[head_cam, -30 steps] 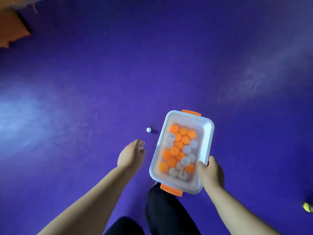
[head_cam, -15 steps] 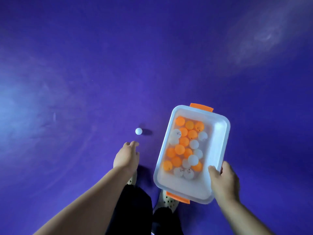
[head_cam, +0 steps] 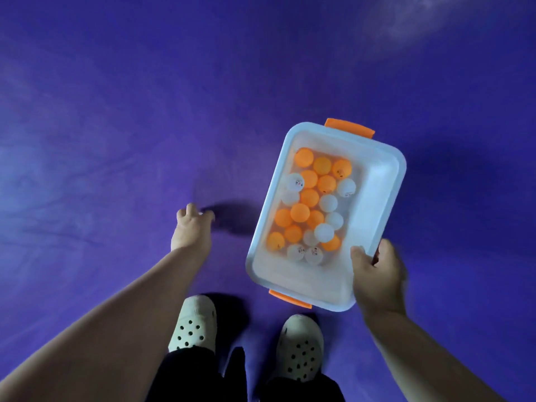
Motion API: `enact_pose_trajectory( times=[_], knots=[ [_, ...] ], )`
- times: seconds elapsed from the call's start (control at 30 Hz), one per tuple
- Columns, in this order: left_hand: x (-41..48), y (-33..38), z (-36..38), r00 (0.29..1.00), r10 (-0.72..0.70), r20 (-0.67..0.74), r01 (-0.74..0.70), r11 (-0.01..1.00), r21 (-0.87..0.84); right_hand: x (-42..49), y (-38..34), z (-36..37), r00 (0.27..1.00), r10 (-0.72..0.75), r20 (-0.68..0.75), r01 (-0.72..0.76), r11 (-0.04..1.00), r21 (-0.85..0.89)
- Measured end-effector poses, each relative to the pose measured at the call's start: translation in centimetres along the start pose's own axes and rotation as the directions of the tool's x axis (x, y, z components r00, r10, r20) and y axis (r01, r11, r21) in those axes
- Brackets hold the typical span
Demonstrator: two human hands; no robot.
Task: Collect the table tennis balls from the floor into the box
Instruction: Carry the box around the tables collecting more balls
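Note:
A white plastic box [head_cam: 377, 181] with orange handles hangs above the purple floor, tilted, with my right hand [head_cam: 375, 275] gripping its near right corner. Several orange and white table tennis balls [head_cam: 309, 197] lie bunched along its left side. Left of the box, my left hand [head_cam: 190, 227] reaches down to the floor. Its fingers curl over the loose white ball [head_cam: 200, 213], of which only a sliver shows between them.
The purple floor [head_cam: 116, 140] stretches all around with no other loose ball in view. My two pale clogs [head_cam: 194, 323] [head_cam: 300, 346] stand just below the box and the left hand, under dark trouser legs.
My left hand has moved forward and down onto the white ball, which lay free just beyond the fingertips. The box and both hands look closer, and my feet have come into view.

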State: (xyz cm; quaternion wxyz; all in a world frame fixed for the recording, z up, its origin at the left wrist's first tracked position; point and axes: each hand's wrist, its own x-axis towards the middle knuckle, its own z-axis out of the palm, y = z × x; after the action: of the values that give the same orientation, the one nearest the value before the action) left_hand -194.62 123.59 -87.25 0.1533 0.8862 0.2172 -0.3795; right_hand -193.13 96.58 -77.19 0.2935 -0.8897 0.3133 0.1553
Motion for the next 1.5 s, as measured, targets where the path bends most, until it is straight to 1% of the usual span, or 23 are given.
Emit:
enact_pose_trajectory(
  times=[0.07,0.13,0.2,0.27,0.33,0.4,0.43,0.5,0.57,0.6,0.7,0.8,0.87,0.93,1.0,1.07,1.17,1.27,1.33,1.5],
  knots=[
    [-0.4,0.2,-1.0,0.998,-0.044,-0.034,0.04,0.994,-0.098,-0.3,-0.2,-0.7,1.0,0.018,0.004,-0.018,1.0,-0.008],
    [-2.0,1.5,-3.6,0.99,-0.065,-0.122,0.031,0.963,-0.267,-1.2,-0.9,-2.1,1.0,0.022,0.011,-0.021,1.0,-0.02],
    [-4.6,3.6,-7.2,0.97,-0.026,-0.243,-0.075,0.916,-0.394,-2.5,-2.3,-4.2,0.999,0.028,0.018,-0.027,0.999,-0.031],
    [-8.0,6.3,-11.5,0.935,0.037,-0.352,-0.211,0.857,-0.47,-4.1,-4.2,-6.8,0.999,0.031,0.026,-0.03,0.999,-0.032],
    [-12.1,8.9,-15.8,0.896,0.145,-0.419,-0.348,0.817,-0.461,-6.0,-6.6,-9.8,0.999,0.034,0.034,-0.033,0.999,-0.029],
    [-16.1,11.2,-19.6,0.831,0.302,-0.467,-0.49,0.795,-0.358,-8.0,-9.1,-12.8,0.999,0.046,0.026,-0.045,0.999,-0.02],
    [-18.0,12.3,-21.3,0.805,0.366,-0.468,-0.541,0.777,-0.323,-9.1,-10.4,-14.4,0.999,0.047,0.018,-0.046,0.999,-0.017],
    [-21.9,14.0,-24.8,0.791,0.459,-0.404,-0.593,0.739,-0.321,-11.2,-12.8,-17.7,0.999,0.036,0.003,-0.036,0.999,-0.017],
    [-25.5,15.0,-28.1,0.782,0.526,-0.334,-0.618,0.724,-0.306,-13.5,-15.1,-21.1,1.0,0.026,-0.006,-0.026,1.0,-0.013],
    [-27.2,15.2,-29.8,0.775,0.541,-0.326,-0.627,0.722,-0.293,-14.6,-16.2,-22.8,1.0,0.023,-0.013,-0.023,1.0,-0.002],
    [-32.1,15.2,-34.9,0.744,0.531,-0.407,-0.647,0.723,-0.24,-17.8,-19.0,-27.7,0.999,0.04,-0.035,-0.038,0.999,0.038],
    [-36.9,14.7,-38.6,0.714,0.495,-0.496,-0.62,0.775,-0.12,-21.3,-21.2,-32.3,0.996,0.057,-0.061,-0.053,0.996,0.072],
    [-40.3,14.8,-40.1,0.738,0.484,-0.471,-0.586,0.805,-0.091,-23.8,-22.1,-35.4,0.993,0.081,-0.089,-0.072,0.993,0.091],
    [-43.7,15.2,-41.4,0.786,0.489,-0.378,-0.564,0.817,-0.116,-26.3,-22.7,-38.4,0.988,0.116,-0.106,-0.102,0.986,0.131],
    [-46.9,15.9,-42.6,0.808,0.504,-0.307,-0.567,0.806,-0.17,-28.6,-22.8,-41.4,0.982,0.147,-0.116,-0.126,0.978,0.169],
    [-49.5,16.8,-43.6,0.793,0.541,-0.28,-0.597,0.781,-0.183,-30.5,-22.5,-44.1,0.974,0.182,-0.135,-0.153,0.968,0.2],
    [-52.3,18.4,-44.0,0.766,0.603,-0.221,-0.636,0.76,-0.131,-32.7,-21.1,-47.8,0.952,0.238,-0.192,-0.19,0.952,0.238],
    [-54.9,20.6,-43.8,0.745,0.65,-0.151,-0.662,0.749,-0.044,-34.2,-19.1,-51.1,0.922,0.291,-0.254,-0.219,0.936,0.276],
    [-56.7,22.2,-43.4,0.721,0.682,-0.126,-0.689,0.724,-0.027,-34.8,-17.5,-53.0,0.904,0.315,-0.289,-0.223,0.924,0.311],
    [-61.5,26.9,-41.5,0.621,0.777,-0.109,-0.78,0.626,0.015,-35.8,-13.0,-57.7,0.858,0.376,-0.351,-0.239,0.896,0.375]
  ],
)
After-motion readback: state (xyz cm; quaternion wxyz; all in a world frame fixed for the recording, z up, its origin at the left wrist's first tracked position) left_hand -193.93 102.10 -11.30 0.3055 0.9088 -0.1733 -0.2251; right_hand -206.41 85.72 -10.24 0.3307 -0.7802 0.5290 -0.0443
